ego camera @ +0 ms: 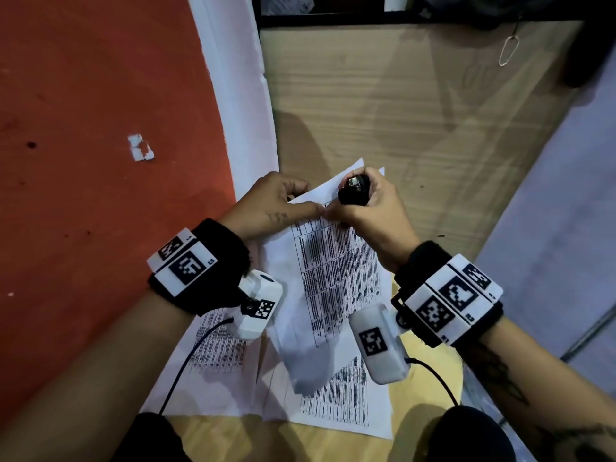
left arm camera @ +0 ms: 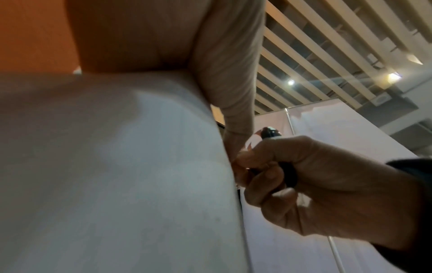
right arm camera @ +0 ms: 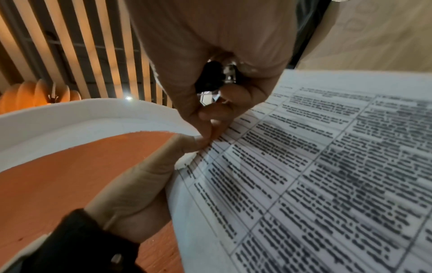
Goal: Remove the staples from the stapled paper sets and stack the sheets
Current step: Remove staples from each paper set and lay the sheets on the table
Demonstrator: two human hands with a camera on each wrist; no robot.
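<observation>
Mid-task: left hand [ego camera: 266,208] pinching the raised paper set [ego camera: 333,268] by its top corner, right hand [ego camera: 370,205] gripping a black staple remover [ego camera: 354,190] at that corner. Loose sheets [ego camera: 213,358] already lying on the desk [ego camera: 383,95]; staple not visible.

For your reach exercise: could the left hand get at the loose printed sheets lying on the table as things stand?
Probably not freely: the left hand is pinching the held paper set at its corner, and that set hangs over the loose sheets underneath. It would need to let go first.

R hand [right arm camera: 217,73] grips black tool [right arm camera: 211,77], prob. staple remover, over printed sheet [right arm camera: 327,166].
</observation>
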